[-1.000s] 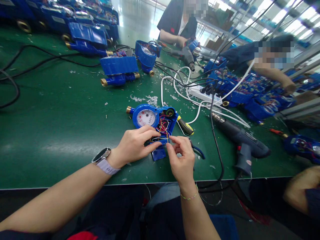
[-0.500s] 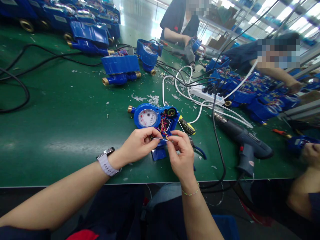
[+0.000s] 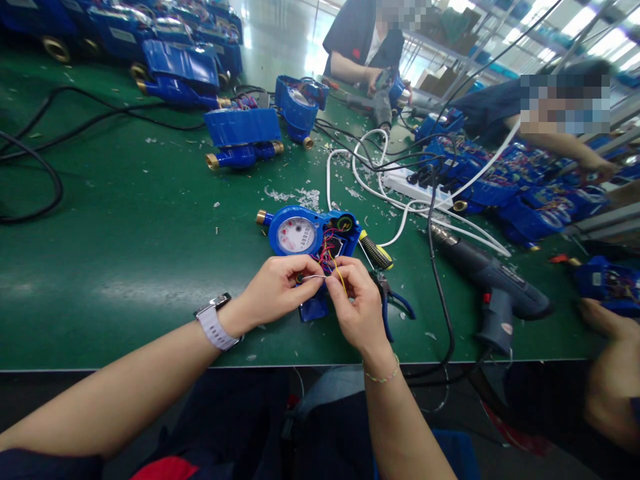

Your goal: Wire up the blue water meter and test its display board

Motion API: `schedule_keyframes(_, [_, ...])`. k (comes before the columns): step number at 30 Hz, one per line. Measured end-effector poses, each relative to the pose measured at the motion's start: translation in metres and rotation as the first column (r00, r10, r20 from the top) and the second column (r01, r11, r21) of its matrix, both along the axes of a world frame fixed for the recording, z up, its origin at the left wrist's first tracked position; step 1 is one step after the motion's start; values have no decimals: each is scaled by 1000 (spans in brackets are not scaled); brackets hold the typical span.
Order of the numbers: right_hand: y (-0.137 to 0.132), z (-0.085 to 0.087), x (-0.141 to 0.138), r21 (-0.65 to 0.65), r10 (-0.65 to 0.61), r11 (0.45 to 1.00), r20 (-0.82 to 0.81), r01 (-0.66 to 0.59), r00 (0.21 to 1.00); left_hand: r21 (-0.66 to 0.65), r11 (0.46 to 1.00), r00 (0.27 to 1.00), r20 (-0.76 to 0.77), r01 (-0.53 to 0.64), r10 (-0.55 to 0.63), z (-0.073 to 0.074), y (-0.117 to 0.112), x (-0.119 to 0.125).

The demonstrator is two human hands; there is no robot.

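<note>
A blue water meter point(image 3: 296, 235) with a round white dial lies on the green table in front of me. Its housing is open, and thin red, yellow and dark wires spill from it. My left hand point(image 3: 286, 285), with a watch on the wrist, pinches a thin whitish wire point(image 3: 314, 276) between thumb and forefinger. My right hand point(image 3: 356, 301) meets it fingertip to fingertip and pinches the wire's other end. A yellow wire point(image 3: 341, 275) runs over the right fingers. Part of the meter's lower side is hidden behind my hands.
A yellow-black screwdriver point(image 3: 375, 249) and blue-handled pliers point(image 3: 387, 300) lie right of the meter. Farther right are a heat gun point(image 3: 493, 287), cables and a white power strip point(image 3: 416, 187). Several blue meters point(image 3: 243, 137) stand behind. Co-workers' hands point(image 3: 613, 327) are at the right and back.
My right hand has moved slightly left, closer to the left fingertips. The yellow wire now lies across its fingers. At the right edge, a co-worker's hand has shifted below a blue meter.
</note>
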State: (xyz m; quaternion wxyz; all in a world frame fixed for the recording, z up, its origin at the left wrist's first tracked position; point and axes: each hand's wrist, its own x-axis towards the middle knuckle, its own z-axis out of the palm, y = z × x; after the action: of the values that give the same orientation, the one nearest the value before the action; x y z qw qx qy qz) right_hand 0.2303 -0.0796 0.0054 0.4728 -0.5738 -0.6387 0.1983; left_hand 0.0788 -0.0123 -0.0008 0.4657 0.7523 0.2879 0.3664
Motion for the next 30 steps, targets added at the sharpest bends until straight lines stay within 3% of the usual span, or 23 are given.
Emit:
schedule_keyframes(3, [-4, -3, 1, 4, -54, 998, -99, 55, 994, -8, 1000, 1000, 16, 1, -1, 0, 0, 0])
schedule_keyframes(5, [-10, -5, 0, 72, -114, 989, -151, 126, 982, -13, 1000, 1000, 27, 9, -9, 0, 0, 0])
schedule_keyframes(9, [-19, -5, -5, 242, -132, 963, 32, 120, 991, -1, 1000, 999, 30, 11, -11, 0, 0, -1])
schedule_keyframes(12, [-18, -4, -7, 232, -131, 968, 152, 94, 980, 28, 1000, 1000, 17, 3, -3, -1, -1, -1])
schedule_keyframes(21, [-14, -1, -9, 241, -143, 966, 211, 91, 967, 95, 995, 999, -16, -27, 29, 4, -1, -3])
schedule_keyframes(26, [-14, -3, -9, 61, -138, 988, -30, 140, 990, 52, 998, 999, -32, -20, 22, 5, -2, -2])
schedule_keyframes(30, [-13, -4, -6, -45, -167, 986, -285, 161, 944, -26, 1000, 1000, -8, -7, 7, 6, -2, -2])
